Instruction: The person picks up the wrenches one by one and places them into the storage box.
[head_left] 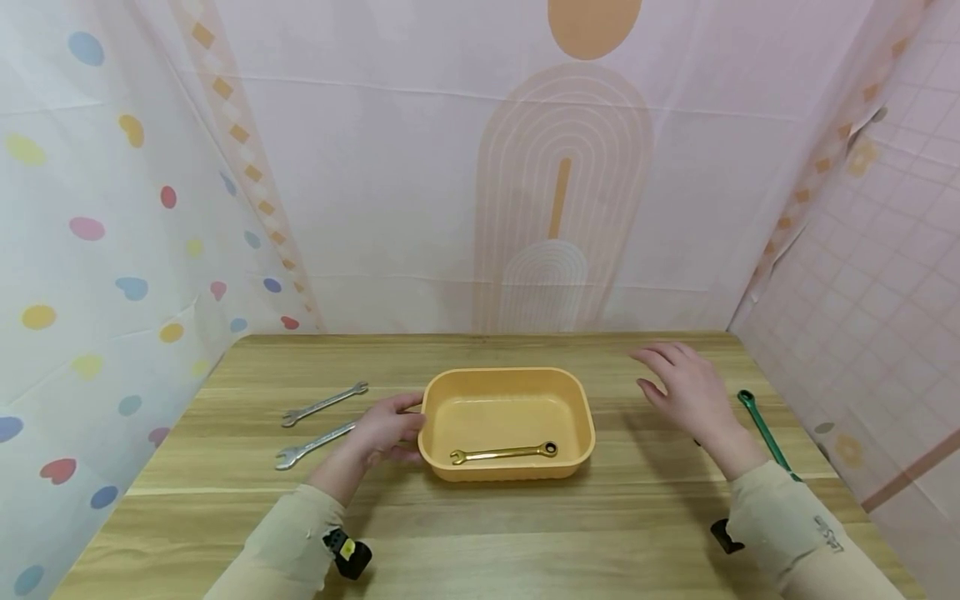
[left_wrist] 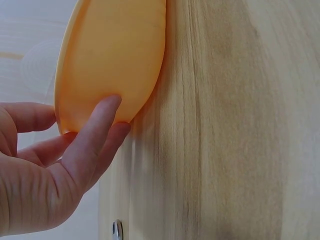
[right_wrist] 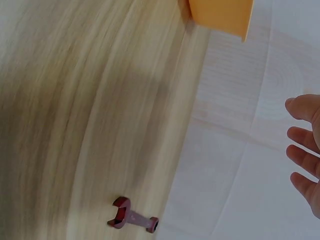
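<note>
- Wooden table (head_left: 480, 533) fills the bottom of the head view, with pale cloth walls around it: colored dots and hearts on the left, a peach arch shape at the back, pink squares on the right.
- The left hand (head_left: 386, 429) holds the left end of the orange tub (head_left: 577, 417). In the left wrist view its fingers (left_wrist: 92, 137) are bent against the tub's outer wall (left_wrist: 112, 55), so the hand grips the tub.
- The right hand (head_left: 686, 387) is above the table to the right of the tub, well apart from it. Its fingers are spread and loose, and it holds nothing.
- One tub is on the table, near the middle.
- Inside the tub lies one gold wrench (head_left: 504, 453), flat on the bottom near the front wall.
- Two silver wrenches lie on the table to the left of the tub. The near silver wrench (head_left: 311, 446) runs under the left hand. The far silver wrench (head_left: 324, 404) lies a little farther back.
- One green wrench (head_left: 761, 425) lies on the right side of the table, beside the right wrist.
- One dark red wrench (right_wrist: 131, 219) shows in the right wrist view, lying on the wood near the table's edge.
- That makes five wrenches: one gold, two silver, one green, one red.
- Both sleeves are beige.
</note>
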